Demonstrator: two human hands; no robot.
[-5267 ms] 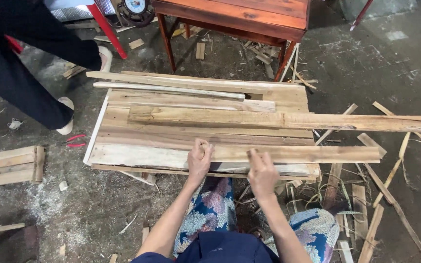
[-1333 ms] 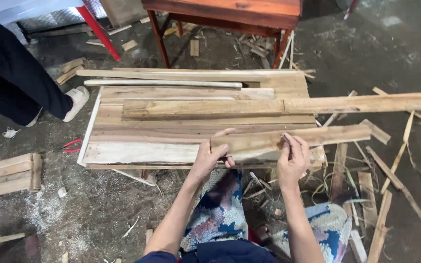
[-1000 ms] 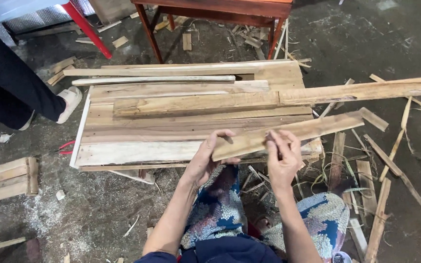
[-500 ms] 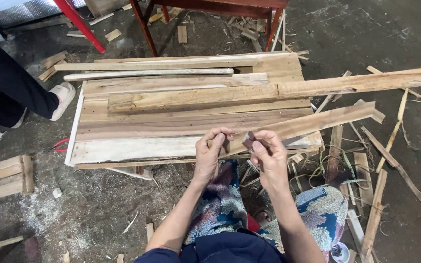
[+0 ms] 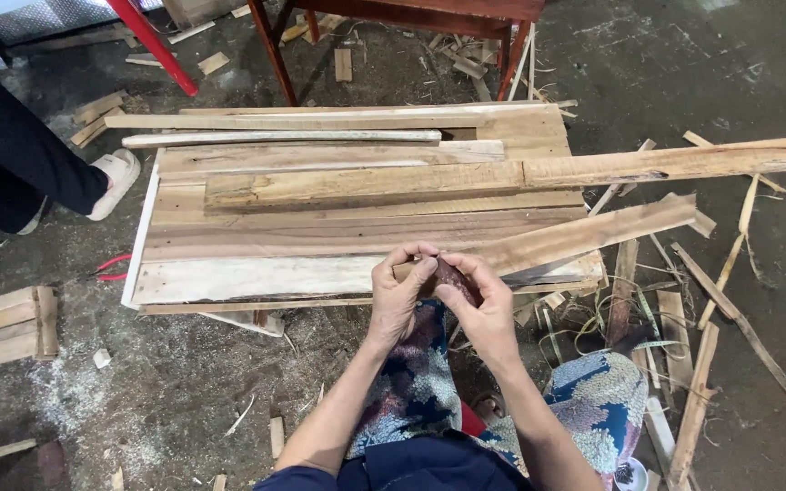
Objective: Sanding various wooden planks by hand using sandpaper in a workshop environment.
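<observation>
Both hands meet at the near end of a slanted wooden plank [image 5: 584, 238]. The left hand [image 5: 399, 300] curls closed around that end, and the right hand [image 5: 479, 305] pinches a small dark piece [image 5: 452, 273], too small to identify, against it. The plank lies tilted across the stack of boards [image 5: 320, 227], its far end pointing up and right of the hands.

The work seems early, judging by the stack: the boards sit loosely piled, with scrap strips [image 5: 693, 409] scattered right of the hands.

No packages, labels or signs show. Red-handled pliers [image 5: 111, 266] lie far left of the left hand, beside the stack.
</observation>
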